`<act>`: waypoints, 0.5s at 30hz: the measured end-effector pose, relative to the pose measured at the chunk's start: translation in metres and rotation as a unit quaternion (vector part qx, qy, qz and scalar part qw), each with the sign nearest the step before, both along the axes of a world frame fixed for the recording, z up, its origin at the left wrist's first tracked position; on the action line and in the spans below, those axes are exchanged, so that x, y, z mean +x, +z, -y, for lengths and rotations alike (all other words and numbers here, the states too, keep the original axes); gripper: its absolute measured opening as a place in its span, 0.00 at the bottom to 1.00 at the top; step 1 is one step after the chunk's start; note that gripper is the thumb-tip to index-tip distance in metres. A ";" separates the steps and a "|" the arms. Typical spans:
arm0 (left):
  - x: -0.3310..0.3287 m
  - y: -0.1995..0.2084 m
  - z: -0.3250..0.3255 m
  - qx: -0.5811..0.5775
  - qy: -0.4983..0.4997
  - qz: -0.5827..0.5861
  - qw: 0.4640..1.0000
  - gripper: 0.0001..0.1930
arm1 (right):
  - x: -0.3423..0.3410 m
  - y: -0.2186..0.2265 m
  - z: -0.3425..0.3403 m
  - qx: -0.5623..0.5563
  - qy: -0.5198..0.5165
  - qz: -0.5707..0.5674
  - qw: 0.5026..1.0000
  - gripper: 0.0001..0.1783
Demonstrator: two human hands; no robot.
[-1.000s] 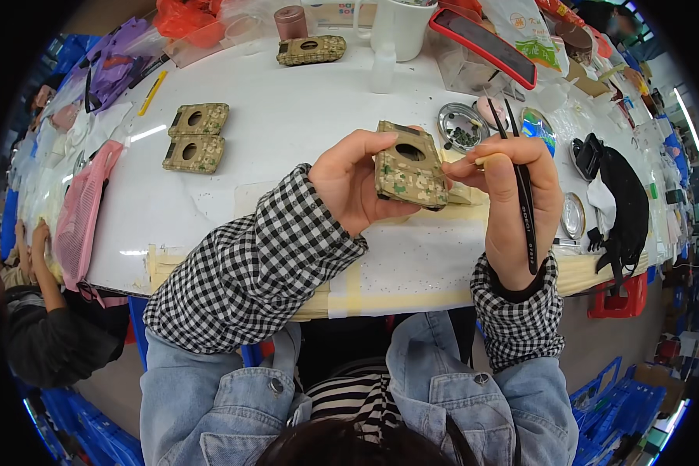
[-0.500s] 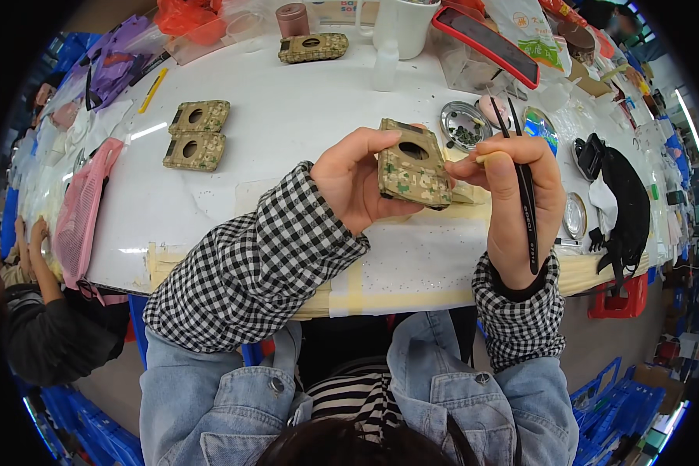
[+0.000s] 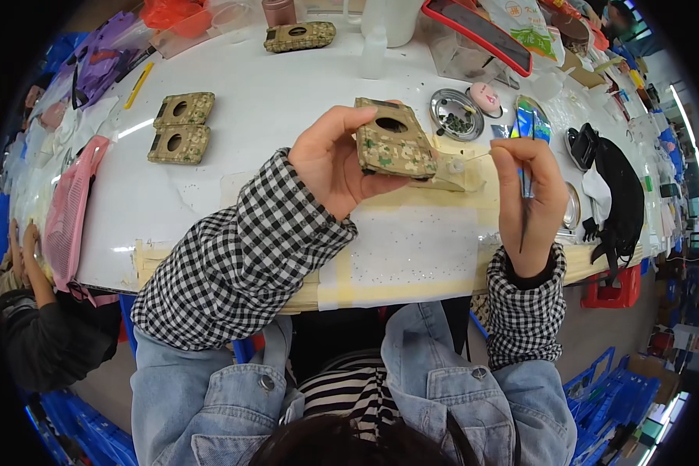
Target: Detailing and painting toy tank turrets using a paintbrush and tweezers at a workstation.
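My left hand (image 3: 330,159) is wrapped round a camouflage model tank hull (image 3: 400,151) with a round hole in its top, held tilted above the table. To the right of it, my right hand (image 3: 536,182) pinches a thin pale stick (image 3: 481,154) between thumb and forefinger. Black tweezers (image 3: 523,229) are tucked in that same hand. The stick points left at a small clear blob (image 3: 456,165) on a pale taped strip; whether it touches I cannot tell. Two similar hulls (image 3: 180,128) lie at the left, and another hull (image 3: 300,36) at the back.
A round metal dish (image 3: 435,109) holds small dark green parts, next to a pink oval object (image 3: 485,98). A red-cased phone (image 3: 481,35) leans at the back. Black cloth (image 3: 623,202) lies at the right, a pink mesh bag (image 3: 74,210) at the left. Another person's hands (image 3: 27,245) show far left.
My right hand has moved away from the hull, and the stick now points toward the clear blob. The tweezers have turned within that hand. My left hand still holds the hull.
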State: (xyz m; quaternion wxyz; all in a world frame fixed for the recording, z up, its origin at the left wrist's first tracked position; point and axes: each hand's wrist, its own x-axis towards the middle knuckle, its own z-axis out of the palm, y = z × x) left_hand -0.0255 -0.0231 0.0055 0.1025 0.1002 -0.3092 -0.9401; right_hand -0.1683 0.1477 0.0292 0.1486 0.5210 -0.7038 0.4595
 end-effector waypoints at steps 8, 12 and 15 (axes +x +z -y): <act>-0.002 0.000 0.000 -0.004 0.018 -0.015 1.000 0.24 | -0.005 -0.007 -0.006 0.092 0.010 -0.051 0.994 0.11; -0.001 -0.002 0.003 0.000 0.009 -0.030 1.000 0.25 | 0.006 0.004 -0.031 0.088 0.031 0.076 0.993 0.20; -0.001 -0.002 0.002 -0.007 0.012 -0.019 1.000 0.25 | 0.016 0.000 -0.050 0.100 0.034 0.172 0.979 0.20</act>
